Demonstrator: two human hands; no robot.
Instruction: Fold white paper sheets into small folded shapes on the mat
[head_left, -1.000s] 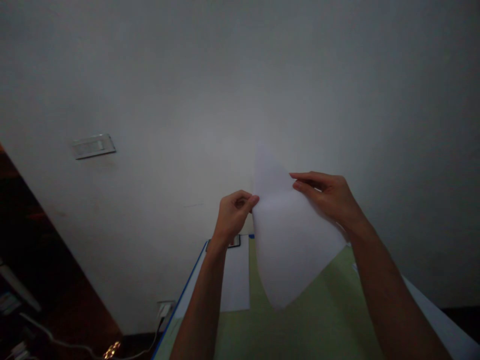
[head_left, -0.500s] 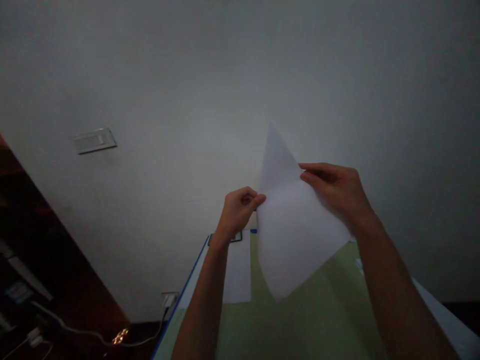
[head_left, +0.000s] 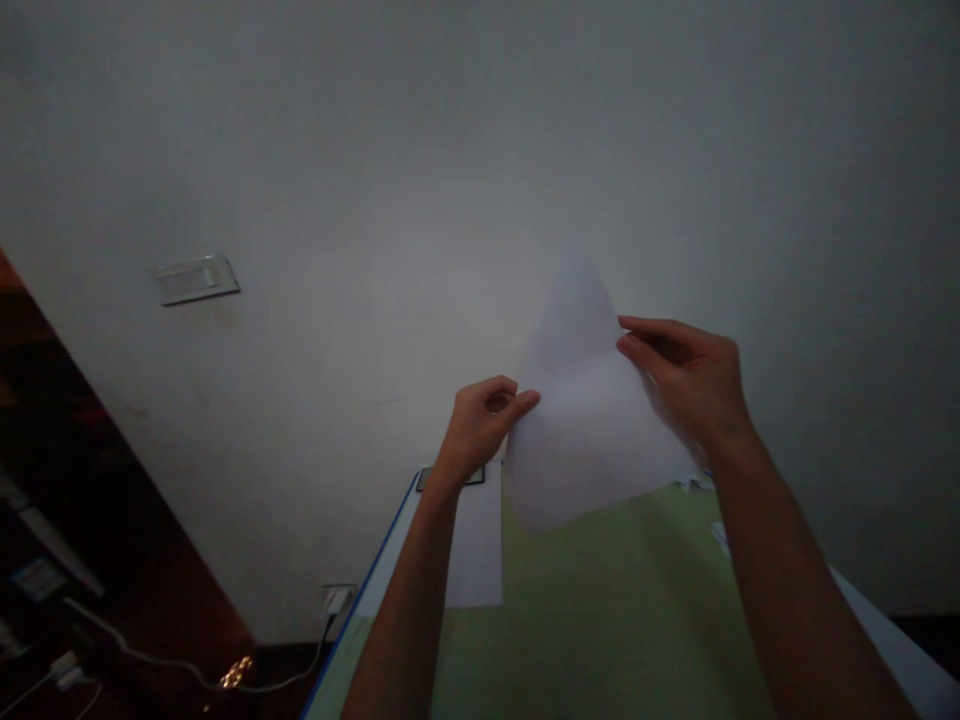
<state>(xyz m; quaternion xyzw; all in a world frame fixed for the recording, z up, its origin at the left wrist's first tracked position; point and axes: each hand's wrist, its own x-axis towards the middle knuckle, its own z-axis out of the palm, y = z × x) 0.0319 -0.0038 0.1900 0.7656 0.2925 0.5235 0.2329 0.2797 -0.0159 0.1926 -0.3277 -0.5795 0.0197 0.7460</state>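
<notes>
A white sheet of paper [head_left: 585, 430] is held up in the air in front of a pale wall, one corner pointing upward. My left hand [head_left: 480, 425] pinches its left edge between thumb and fingers. My right hand [head_left: 686, 375] grips its right edge, fingers pressed on the near face. Below the sheet lies a light green table surface [head_left: 600, 620].
Another white sheet [head_left: 472, 545] lies on the table's left side under a black clip [head_left: 472, 478]. More white paper [head_left: 885, 640] sits at the right edge. A wall plate [head_left: 196, 278] is on the wall. Dark furniture and cables [head_left: 187, 670] fill the lower left.
The sheet has been raised and tilted, so its lower corner sits higher than before. Both hands have shifted slightly up and to the right, keeping their grip.
</notes>
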